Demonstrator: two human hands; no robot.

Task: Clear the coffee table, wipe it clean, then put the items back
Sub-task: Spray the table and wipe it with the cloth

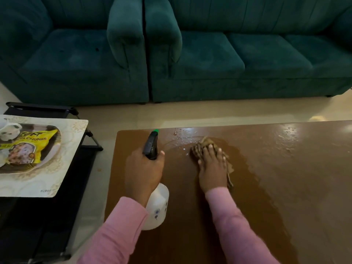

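The brown coffee table fills the lower right, wet and shiny near its far edge. My left hand grips a white spray bottle with a black trigger head and green nozzle, held above the table's left end. My right hand lies flat with fingers spread on a brown cloth, pressing it onto the wet tabletop. Both sleeves are pink.
At the left, a black folding stand carries a pale placemat with a tray holding a yellow snack packet and white cups. Two teal sofas stand beyond the table across pale floor.
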